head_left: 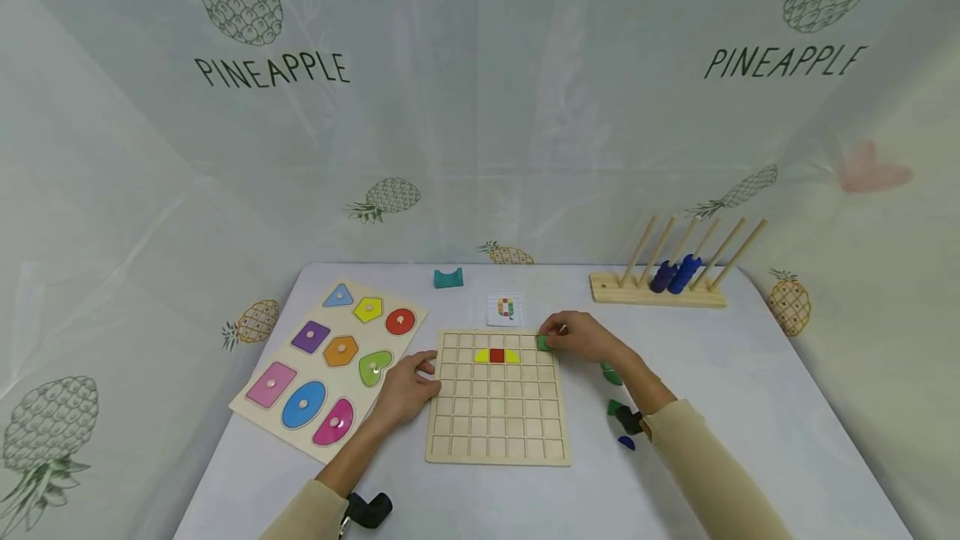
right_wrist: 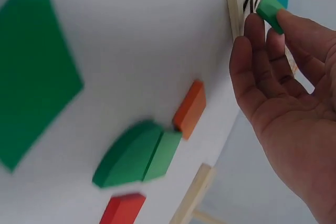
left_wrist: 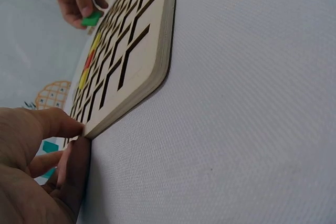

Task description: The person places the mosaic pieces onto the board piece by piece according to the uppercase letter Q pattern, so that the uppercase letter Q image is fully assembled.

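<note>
My right hand (head_left: pixel 582 336) pinches a small green block (right_wrist: pixel 270 10) between thumb and fingertips at the upper right corner of the wooden grid board (head_left: pixel 497 450). Along the board's left edge rests my left hand (head_left: pixel 405 390), its fingertips touching the rim; in the left wrist view the thumb and a finger (left_wrist: pixel 79 161) meet that edge. A red square (head_left: pixel 497 356) sits in the grid's second row, with a yellow piece (head_left: pixel 481 356) on its left and another yellow piece (head_left: pixel 513 356) on its right. Just behind the board lies a small pattern card (head_left: pixel 516 300).
On the left lies a shape puzzle (head_left: pixel 318 357). A teal block (head_left: pixel 448 278) is at the back. At the back right stands a peg rack (head_left: pixel 660 297) with blue pieces. Loose pieces lie near my right forearm, including a green quarter-round (right_wrist: pixel 128 153), an orange block (right_wrist: pixel 190 109) and a red piece (right_wrist: pixel 122 209).
</note>
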{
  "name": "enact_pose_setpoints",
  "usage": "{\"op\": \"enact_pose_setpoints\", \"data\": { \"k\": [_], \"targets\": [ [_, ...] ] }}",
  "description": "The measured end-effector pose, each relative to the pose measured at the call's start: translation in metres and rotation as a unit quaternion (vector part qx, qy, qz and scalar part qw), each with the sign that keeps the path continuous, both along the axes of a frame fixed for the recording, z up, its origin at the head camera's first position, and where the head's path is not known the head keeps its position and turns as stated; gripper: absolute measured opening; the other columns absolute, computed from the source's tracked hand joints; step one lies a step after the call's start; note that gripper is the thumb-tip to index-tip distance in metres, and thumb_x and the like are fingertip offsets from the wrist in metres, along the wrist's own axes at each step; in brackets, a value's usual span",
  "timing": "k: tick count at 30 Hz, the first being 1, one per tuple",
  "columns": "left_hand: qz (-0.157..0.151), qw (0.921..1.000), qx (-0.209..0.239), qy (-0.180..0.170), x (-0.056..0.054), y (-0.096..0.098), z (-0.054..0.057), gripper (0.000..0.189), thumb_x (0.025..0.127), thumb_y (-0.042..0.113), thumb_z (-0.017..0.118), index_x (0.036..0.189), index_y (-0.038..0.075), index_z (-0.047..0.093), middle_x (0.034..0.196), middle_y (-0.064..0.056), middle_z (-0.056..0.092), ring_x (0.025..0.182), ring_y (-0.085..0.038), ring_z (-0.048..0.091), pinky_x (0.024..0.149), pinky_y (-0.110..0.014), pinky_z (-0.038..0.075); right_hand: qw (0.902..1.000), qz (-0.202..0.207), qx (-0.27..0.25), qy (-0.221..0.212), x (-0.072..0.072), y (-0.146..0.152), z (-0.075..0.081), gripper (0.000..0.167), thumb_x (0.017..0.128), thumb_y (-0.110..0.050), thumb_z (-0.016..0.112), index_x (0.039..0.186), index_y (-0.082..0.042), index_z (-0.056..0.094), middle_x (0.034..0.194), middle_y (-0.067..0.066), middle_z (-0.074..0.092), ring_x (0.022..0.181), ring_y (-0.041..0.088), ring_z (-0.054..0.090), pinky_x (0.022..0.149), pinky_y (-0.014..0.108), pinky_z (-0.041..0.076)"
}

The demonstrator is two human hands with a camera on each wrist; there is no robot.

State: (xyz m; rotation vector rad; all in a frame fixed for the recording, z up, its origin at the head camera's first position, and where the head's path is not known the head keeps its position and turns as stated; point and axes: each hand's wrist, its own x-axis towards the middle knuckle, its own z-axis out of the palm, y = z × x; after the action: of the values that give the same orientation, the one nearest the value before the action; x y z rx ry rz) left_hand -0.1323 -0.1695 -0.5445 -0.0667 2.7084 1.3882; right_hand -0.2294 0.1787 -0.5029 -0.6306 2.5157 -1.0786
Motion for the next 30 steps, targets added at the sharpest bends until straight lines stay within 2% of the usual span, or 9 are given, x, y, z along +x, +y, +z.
{"op": "enact_pose_setpoints", "data": {
  "k": [10, 21, 30],
  "targets": [
    [-0.002, 1.0, 0.003, -0.003, 0.0, 0.0, 0.001, 0.053, 0.084, 0.01, 0.075, 0.135, 0.005, 0.061, 0.1, -0.003, 0.062, 0.084, -0.013, 0.068, 0.069, -0.028, 0.055, 0.9995, 0.017, -0.026, -0.007, 0.002, -0.024, -0.005, 0.015, 0.096, -0.014, 0.065, 0.11, -0.009, 0.071, 0.092, -0.001, 0.062, 0.083, 0.017, 0.056, 0.073, 0.032, 0.046],
    [0.003, 1.0, 0.004, -0.004, 0.001, 0.0, -0.001, 0.053, 0.083, 0.01, 0.075, 0.134, 0.006, 0.062, 0.099, -0.003, 0.062, 0.083, -0.012, 0.068, 0.068, -0.028, 0.054, 0.9995, 0.023, -0.017, -0.016, 0.007, -0.043, -0.003, 0.015, 0.096, -0.012, 0.065, 0.11, -0.012, 0.072, 0.09, -0.003, 0.063, 0.081, 0.015, 0.057, 0.071, 0.029, 0.047],
    [0.0, 1.0, 0.007, 0.001, 0.002, 0.0, 0.001, 0.053, 0.083, 0.009, 0.076, 0.134, 0.005, 0.062, 0.099, -0.003, 0.063, 0.083, -0.013, 0.068, 0.068, -0.029, 0.054, 0.9984, 0.047, -0.019, -0.026, 0.012, -0.049, -0.006, 0.016, 0.095, -0.009, 0.062, 0.107, -0.015, 0.072, 0.091, -0.003, 0.065, 0.08, 0.015, 0.056, 0.073, 0.03, 0.047]
  ]
}}
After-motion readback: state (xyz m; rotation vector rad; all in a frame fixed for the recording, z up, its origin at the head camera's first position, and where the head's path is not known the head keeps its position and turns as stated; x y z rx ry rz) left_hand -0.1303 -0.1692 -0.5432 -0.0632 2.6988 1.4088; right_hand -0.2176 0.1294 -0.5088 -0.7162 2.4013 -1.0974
